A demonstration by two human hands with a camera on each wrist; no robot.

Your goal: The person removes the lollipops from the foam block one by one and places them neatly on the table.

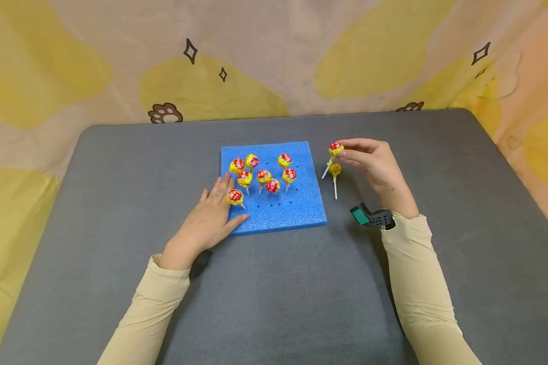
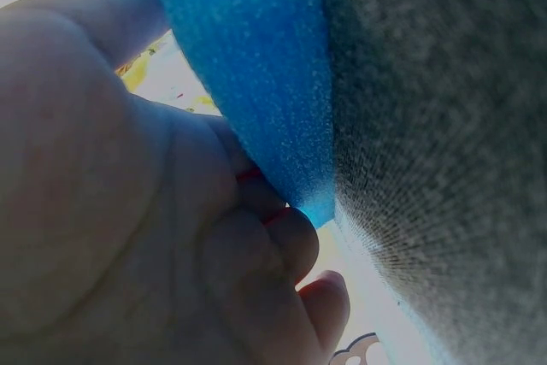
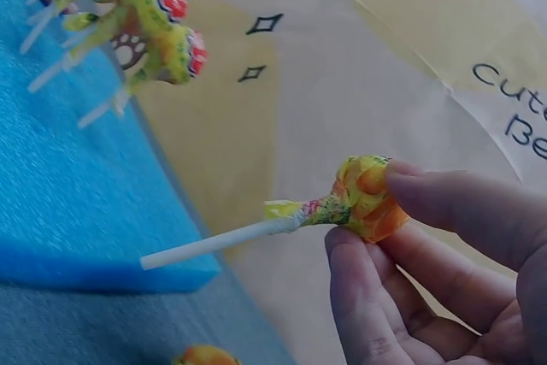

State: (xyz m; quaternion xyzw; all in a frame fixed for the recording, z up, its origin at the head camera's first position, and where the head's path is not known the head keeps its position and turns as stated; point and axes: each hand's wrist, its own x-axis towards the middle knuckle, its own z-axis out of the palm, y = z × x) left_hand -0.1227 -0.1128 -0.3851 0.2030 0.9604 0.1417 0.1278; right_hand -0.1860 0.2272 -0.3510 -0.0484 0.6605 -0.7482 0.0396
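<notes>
A blue foam board (image 1: 278, 218) with rows of small holes lies on the table. Several lollipops (image 1: 289, 175) in yellow and red wrappers stand in it by their sticks, some leaning. My left hand (image 1: 205, 220) rests at the board's left edge, fingers extended along it and thumb over the front corner. Just right of the board, my right hand (image 1: 370, 165) pinches a lollipop (image 3: 363, 198) by its wrapped head between thumb and fingers. Its white stick slants down toward the board, the tip free. Below that hand, another lollipop (image 1: 335, 170) lies on the table.
The grey table (image 1: 274, 294) extends around the board on all sides. A patterned cloth (image 1: 255, 50) hangs behind its far edge. On the right wrist sits a black strap with a green-faced device (image 1: 361, 216).
</notes>
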